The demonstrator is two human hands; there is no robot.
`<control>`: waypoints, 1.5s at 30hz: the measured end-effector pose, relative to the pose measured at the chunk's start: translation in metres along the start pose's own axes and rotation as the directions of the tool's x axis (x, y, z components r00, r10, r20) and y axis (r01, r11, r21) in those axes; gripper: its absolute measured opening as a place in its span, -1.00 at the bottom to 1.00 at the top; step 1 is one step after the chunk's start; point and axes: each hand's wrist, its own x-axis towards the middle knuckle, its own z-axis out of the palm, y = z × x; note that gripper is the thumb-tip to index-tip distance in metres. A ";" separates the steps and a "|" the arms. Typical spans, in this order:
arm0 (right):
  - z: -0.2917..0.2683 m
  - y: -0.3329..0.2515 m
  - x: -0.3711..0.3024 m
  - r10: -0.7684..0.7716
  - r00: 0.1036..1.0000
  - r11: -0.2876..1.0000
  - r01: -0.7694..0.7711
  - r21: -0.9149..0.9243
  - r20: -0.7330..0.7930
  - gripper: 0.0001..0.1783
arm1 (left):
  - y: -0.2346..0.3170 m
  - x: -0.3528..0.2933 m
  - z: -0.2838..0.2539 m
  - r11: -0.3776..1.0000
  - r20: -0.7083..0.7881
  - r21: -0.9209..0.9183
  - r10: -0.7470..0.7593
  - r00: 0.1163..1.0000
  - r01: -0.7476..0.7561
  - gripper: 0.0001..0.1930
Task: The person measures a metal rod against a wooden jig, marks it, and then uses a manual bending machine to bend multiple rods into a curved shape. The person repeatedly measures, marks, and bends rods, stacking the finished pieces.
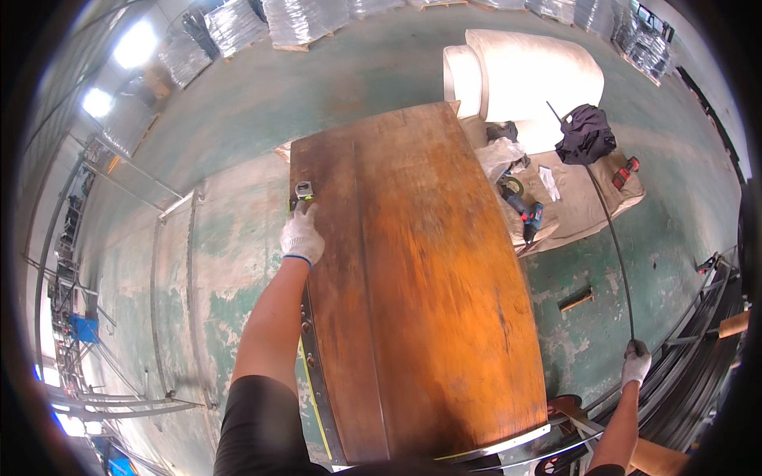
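My left hand (302,236), in a white knit glove with a blue cuff, reaches to the far left edge of a worn brown wooden tabletop (429,262). Its fingers are closed on a small silver tape measure (304,190). A yellow tape blade (311,389) runs along the table's left side toward me. Off the table's right side, my right hand (636,365), also gloved, is closed around the near end of a long thin dark rod (617,246). That rod slants away past a dark bundled cloth (586,135), which hides part of it.
Right of the table, a padded beige mat (579,210) carries a cordless drill (530,218), a red tool (626,173) and plastic bags. Behind it lies a big white roll (540,75). Long dark bars (675,404) fill a rack at lower right. Metal frames (171,206) stand left.
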 end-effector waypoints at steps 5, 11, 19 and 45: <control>-0.003 -0.004 -0.010 0.104 0.994 0.994 -0.104 0.011 -0.012 -0.83 | -0.028 0.068 0.015 0.988 -0.004 0.152 -0.004 1.000 0.005 -0.25; 0.001 -0.021 -0.021 0.120 0.993 0.991 -0.121 -0.051 -0.010 -0.80 | -0.045 0.130 0.051 0.992 0.103 0.125 0.003 0.995 -0.016 -0.29; 0.020 -0.015 -0.026 0.133 0.991 0.983 -0.135 -0.122 -0.020 -0.77 | -0.040 0.166 0.074 0.999 0.047 -0.015 0.029 0.998 -0.028 -0.58; 0.116 -0.026 -0.007 -0.131 0.980 0.990 0.123 0.064 0.147 -0.74 | 0.108 -0.413 0.044 0.918 0.313 -0.320 0.333 0.889 -0.232 -0.64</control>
